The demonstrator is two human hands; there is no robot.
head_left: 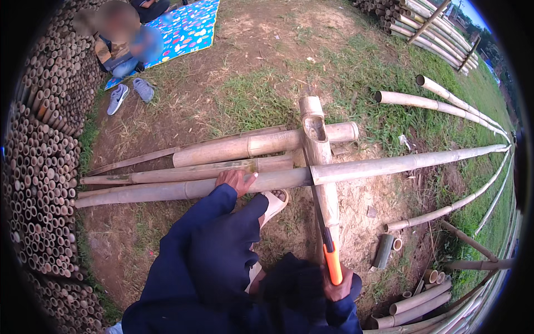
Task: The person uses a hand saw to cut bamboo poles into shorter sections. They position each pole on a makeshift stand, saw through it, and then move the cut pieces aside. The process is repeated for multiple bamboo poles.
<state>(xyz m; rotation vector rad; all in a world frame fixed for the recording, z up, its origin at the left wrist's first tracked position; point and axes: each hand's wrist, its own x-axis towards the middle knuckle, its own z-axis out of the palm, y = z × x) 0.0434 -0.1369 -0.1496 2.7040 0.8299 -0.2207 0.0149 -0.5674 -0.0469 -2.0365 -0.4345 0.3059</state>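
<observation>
My left hand (237, 181) grips a long bamboo pole (384, 168), its fingers over the top and the thumb pointing right. Running from left to far right, the pole rests across a thicker bamboo piece (328, 200) that has a notch cut near its far end. My right hand (338, 285) is closed around the orange handle of a handsaw (332, 264). The dark saw blade (320, 214) reaches away from me and meets the pole at a dark cut line beside the thicker piece. My right fingers are partly hidden behind the handle.
Other bamboo lengths (239, 147) lie just beyond the pole. Stacked bamboo (44, 183) lines the left side; more poles (434, 103) lie at right. Short offcuts (383, 251) sit near my right hand. A person (117, 47) sits by a blue mat (192, 28) and grey shoes (143, 89).
</observation>
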